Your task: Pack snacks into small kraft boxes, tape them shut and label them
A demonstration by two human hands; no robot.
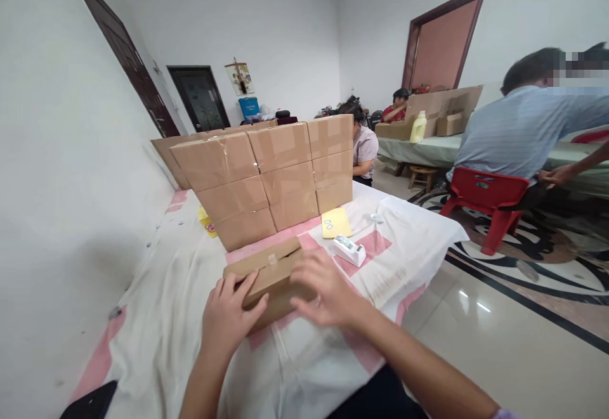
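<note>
A small closed cardboard box (266,283) lies on the cloth-covered table in front of me, a short piece of clear tape across the seam between its top flaps. My left hand (233,308) grips its left front corner, fingers over the top and thumb on the front side. At the right end, my right hand (326,289) holds the box with curled fingers over the edge and the thumb lower on the front; it is slightly blurred. Beyond the right hand sits a white tape dispenser (349,251). A yellow card (335,223) lies behind the dispenser.
Stacked cardboard boxes (266,181) form a wall behind the small box. A yellow packet (207,222) sits at their left. The white and pink tablecloth (419,232) hangs over the right edge. A person on a red chair (490,187) works at another table; others sit farther back.
</note>
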